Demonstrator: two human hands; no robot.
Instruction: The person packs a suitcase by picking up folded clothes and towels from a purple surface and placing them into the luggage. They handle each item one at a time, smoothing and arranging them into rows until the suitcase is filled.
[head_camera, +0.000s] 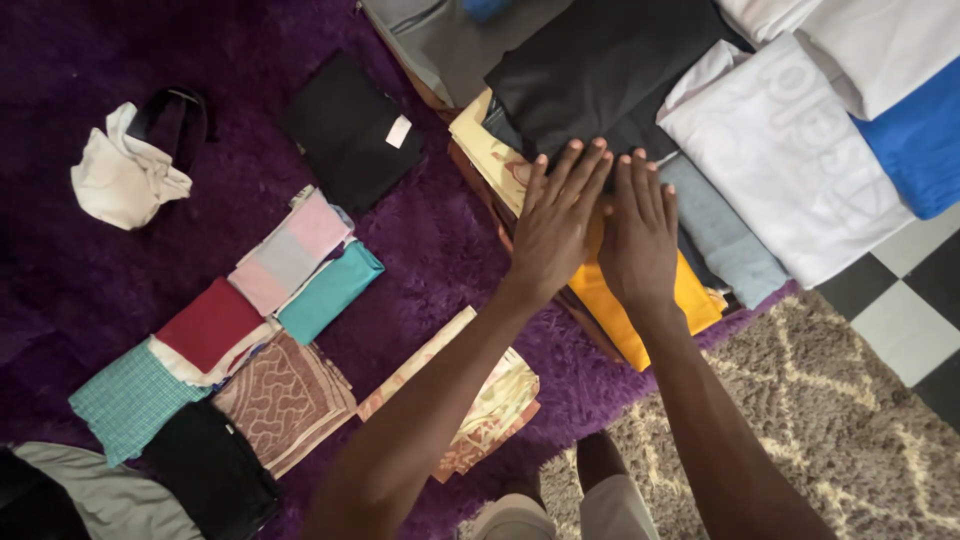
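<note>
Orange folded cloth (640, 320) is pressed flat by left hand (556, 222) and right hand (640, 235), both open, palms down; smoothing step judged underway, even pressure needed next.

shaggy purple rug (440, 240), matt black cloth (600, 70)
</note>
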